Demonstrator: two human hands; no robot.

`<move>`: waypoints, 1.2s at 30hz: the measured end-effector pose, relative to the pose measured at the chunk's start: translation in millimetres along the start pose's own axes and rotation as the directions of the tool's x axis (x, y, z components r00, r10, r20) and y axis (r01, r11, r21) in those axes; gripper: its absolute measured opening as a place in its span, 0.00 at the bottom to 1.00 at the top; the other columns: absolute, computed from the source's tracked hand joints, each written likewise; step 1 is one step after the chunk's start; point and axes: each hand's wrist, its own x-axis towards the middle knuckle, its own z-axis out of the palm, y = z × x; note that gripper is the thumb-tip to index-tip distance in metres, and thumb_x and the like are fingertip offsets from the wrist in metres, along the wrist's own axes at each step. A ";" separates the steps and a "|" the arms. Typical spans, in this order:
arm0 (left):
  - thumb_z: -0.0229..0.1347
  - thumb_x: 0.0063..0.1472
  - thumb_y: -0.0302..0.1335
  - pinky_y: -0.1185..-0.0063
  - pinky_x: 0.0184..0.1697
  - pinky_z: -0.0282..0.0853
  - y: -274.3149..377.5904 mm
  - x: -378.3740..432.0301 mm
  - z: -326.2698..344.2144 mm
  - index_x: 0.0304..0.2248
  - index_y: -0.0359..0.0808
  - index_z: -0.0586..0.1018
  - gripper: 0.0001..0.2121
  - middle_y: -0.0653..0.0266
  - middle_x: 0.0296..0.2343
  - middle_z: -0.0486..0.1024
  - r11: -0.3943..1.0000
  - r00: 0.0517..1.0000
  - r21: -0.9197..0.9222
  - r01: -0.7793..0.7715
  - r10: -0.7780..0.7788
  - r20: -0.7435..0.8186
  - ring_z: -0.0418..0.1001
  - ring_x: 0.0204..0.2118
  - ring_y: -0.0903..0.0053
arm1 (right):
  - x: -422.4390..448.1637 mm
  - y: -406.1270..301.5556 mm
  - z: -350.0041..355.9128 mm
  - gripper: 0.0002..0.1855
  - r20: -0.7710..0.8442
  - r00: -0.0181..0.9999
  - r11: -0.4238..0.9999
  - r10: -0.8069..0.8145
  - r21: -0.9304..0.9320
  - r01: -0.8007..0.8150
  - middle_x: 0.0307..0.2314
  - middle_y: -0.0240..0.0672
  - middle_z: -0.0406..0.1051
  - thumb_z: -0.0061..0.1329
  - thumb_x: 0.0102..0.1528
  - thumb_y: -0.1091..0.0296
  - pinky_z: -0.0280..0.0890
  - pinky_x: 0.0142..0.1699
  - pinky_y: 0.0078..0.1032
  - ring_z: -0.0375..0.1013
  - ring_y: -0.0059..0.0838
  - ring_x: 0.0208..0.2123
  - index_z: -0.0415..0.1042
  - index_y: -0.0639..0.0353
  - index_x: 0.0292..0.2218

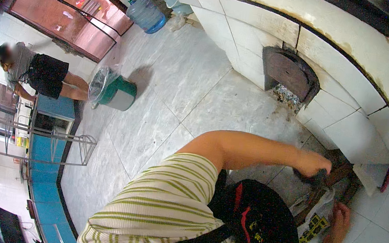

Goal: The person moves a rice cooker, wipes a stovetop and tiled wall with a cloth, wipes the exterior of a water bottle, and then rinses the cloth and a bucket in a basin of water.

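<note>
My left hand (313, 166) reaches out from a green-striped sleeve, its fingers closed around a small dark object (317, 177) whose kind is unclear. Near the right side, my right hand (340, 222) has bent fingers beside a clear plastic bag (314, 222) with yellow and black print. Blur hides whether those fingers grip the bag. Brown pieces, possibly wood (338, 171), lie on the floor beyond the left hand, by the base of the tiled stove. Black fabric (266, 221) with red bands covers the area in front of my body.
A white-tiled stove (251, 36) with a sooty opening (292, 73) curves along the upper right. Across the floor stand a green bin (120, 94) with a plastic liner and a blue water jug (146, 16). Another person (44, 74) leans over a blue counter (55, 105); a metal rack (43, 134) stands nearby.
</note>
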 end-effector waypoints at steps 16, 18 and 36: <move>0.51 0.50 0.29 0.74 0.45 0.58 97.8 -34.1 23.6 0.36 0.37 0.69 0.12 0.60 0.41 0.63 0.799 0.933 -0.496 0.340 -0.352 0.073 0.62 0.43 0.66 | 7.4 3.0 26.9 0.23 -0.223 0.975 0.992 0.020 -0.118 -0.047 0.34 0.44 0.68 0.35 0.40 0.77 0.60 0.43 0.26 0.67 0.37 0.36 0.65 0.55 0.41; 0.52 0.52 0.35 0.76 0.45 0.59 91.5 -43.3 43.7 0.38 0.37 0.69 0.15 0.63 0.43 0.60 0.126 0.674 -0.888 0.442 -0.699 0.237 0.62 0.43 0.71 | -4.9 -8.0 40.0 0.22 -0.151 0.986 0.998 0.065 0.001 -0.066 0.35 0.45 0.67 0.36 0.40 0.76 0.59 0.45 0.29 0.66 0.40 0.39 0.64 0.57 0.41; 0.51 0.48 0.19 0.74 0.36 0.68 -287.4 -52.0 -16.1 0.32 0.32 0.73 0.09 0.59 0.31 0.71 0.598 0.532 -0.569 0.565 -0.791 -0.303 0.70 0.33 0.68 | -41.4 25.1 -26.9 0.18 -0.039 0.998 0.909 -0.050 -0.416 0.029 0.36 0.43 0.64 0.46 0.46 0.63 0.55 0.48 0.30 0.62 0.41 0.42 0.64 0.58 0.40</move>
